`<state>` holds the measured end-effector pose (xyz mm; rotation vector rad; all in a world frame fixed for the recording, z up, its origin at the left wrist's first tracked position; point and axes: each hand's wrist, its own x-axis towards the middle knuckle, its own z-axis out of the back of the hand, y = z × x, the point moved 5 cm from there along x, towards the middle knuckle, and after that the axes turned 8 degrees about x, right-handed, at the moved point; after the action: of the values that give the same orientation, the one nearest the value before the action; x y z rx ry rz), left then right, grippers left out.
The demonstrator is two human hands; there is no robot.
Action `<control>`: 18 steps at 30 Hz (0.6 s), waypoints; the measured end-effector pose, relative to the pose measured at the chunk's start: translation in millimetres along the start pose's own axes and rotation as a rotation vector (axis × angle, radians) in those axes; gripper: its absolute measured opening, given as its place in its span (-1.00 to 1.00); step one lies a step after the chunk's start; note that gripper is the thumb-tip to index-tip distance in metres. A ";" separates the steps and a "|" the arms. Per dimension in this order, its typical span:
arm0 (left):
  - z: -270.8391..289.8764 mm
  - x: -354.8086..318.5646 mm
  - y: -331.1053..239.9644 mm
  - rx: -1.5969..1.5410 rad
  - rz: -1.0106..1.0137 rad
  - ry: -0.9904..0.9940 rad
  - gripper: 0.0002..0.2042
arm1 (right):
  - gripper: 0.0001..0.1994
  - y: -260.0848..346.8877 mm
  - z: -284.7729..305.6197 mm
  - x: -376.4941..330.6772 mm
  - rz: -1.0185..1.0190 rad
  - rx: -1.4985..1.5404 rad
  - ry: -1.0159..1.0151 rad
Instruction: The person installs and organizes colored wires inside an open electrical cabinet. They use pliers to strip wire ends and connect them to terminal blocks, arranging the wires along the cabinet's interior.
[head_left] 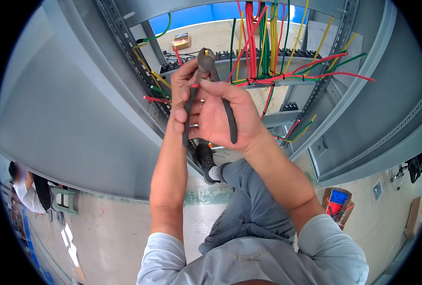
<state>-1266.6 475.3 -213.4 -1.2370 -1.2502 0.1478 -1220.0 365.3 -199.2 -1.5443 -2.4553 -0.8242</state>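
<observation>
My right hand (230, 109) is wrapped round a pair of cable cutters (232, 126) with dark grey handles, palm turned up. The cutters' round metal head points away from me, and a small yellow piece (206, 52) shows at its jaws. Just left of that head, my left hand (183, 73) has its fingers curled in close; the cutters and right hand partly cover it, and what it grips is hidden. Beyond both hands, bundles of red, green and yellow wires (252, 47) hang inside a grey metal cabinet frame (334, 52), with loose ends fanning out to the right.
Grey cabinet panels (77, 109) stand on both sides. More wire ends (156, 99) stick out by the left post. A box with red and blue parts (337, 204) sits on the floor at right. Far left, a person (28, 194) is near a green stool (65, 199).
</observation>
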 end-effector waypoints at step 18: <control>-42.8 -55.6 -36.5 0.796 -0.491 -0.151 -0.58 | -0.57 5.0 70.7 -169.0 0.038 -0.489 -0.519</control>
<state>-1274.3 396.5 -212.6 -0.2277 -1.3915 0.3422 -1123.9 268.2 -321.3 -2.2053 -2.6786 -1.2160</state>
